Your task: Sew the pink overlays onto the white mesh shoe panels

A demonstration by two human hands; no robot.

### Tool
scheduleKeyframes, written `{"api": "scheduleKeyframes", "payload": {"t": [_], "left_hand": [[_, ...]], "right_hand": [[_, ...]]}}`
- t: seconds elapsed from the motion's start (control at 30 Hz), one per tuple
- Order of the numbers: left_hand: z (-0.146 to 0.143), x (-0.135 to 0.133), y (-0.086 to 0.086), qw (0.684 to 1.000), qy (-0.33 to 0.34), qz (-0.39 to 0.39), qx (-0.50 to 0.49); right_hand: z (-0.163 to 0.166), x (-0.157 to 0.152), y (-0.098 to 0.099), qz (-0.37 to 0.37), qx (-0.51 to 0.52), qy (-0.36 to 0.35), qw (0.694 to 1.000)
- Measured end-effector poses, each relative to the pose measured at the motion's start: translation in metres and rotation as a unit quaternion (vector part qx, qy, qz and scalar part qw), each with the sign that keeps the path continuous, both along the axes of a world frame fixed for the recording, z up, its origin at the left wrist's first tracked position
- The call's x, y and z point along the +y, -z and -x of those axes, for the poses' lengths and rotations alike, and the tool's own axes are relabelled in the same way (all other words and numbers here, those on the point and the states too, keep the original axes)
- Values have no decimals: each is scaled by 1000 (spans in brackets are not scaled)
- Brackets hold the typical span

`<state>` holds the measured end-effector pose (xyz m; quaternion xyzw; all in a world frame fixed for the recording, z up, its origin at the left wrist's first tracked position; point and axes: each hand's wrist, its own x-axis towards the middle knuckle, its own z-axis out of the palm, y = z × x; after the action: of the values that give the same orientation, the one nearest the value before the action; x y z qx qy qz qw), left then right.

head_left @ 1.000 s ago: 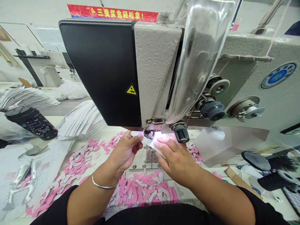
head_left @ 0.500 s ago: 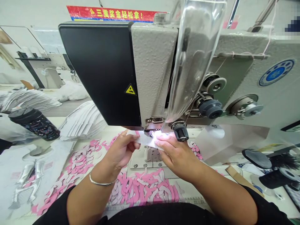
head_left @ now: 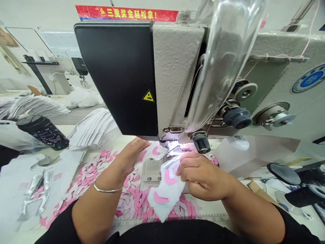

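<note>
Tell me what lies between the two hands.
In the head view, white mesh fabric with pink crescent patches lies between the left hand and the right hand.

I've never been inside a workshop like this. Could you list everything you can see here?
sewing machine: one, grey and black, above the hands
white mesh fabric: one piece, white with pink crescents, under both hands
crescent cutouts: many, pink and white, scattered on the table
patterned bottle: one, black, lying on the table at left
stack of white cut pieces: one, white, left of the machine
banner: one, red, high on the far wall
bangle: one, silver, on the left wrist
left hand: one, resting on the fabric
right hand: one, holding the fabric
</note>
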<state>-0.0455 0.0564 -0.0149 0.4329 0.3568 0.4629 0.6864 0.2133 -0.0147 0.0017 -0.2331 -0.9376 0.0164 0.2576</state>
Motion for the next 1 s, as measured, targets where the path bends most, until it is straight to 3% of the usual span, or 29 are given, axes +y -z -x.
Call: {"api": "scheduleKeyframes", "payload": {"t": [0.13, 0.23, 0.3, 0.43, 0.5, 0.6, 0.7, 0.8, 0.87, 0.97, 1.0], "left_hand": [[10, -9, -5, 983, 151, -7, 99], [16, -16, -12, 963, 228, -62, 127], [16, -21, -17, 942, 280, -98, 158], [12, -29, -25, 897, 362, -137, 216], [13, -32, -28, 888, 369, -144, 236], [22, -37, -32, 889, 304, -161, 301], [45, -43, -39, 888, 118, -180, 407], [85, -53, -44, 822, -115, -145, 538], [116, -63, -38, 763, -214, -100, 601], [154, -78, -14, 691, -222, -37, 686], [162, -81, -3, 685, -206, -25, 698]], "right_hand": [[-5, 2, -3, 39, 56, -14, 998], [0, 5, 1, 37, 112, 113, 987], [5, 5, 5, 29, 88, 199, 976], [14, 5, 10, -16, 37, 218, 975], [15, 5, 12, -33, 38, 221, 974], [13, 5, 15, -34, 36, 221, 974], [10, 6, 20, -56, 53, 214, 974], [8, 9, 27, -95, 78, 194, 973], [8, 11, 31, -111, 88, 188, 972], [9, 14, 35, -113, 100, 186, 971], [9, 15, 36, -115, 107, 183, 970]]}}
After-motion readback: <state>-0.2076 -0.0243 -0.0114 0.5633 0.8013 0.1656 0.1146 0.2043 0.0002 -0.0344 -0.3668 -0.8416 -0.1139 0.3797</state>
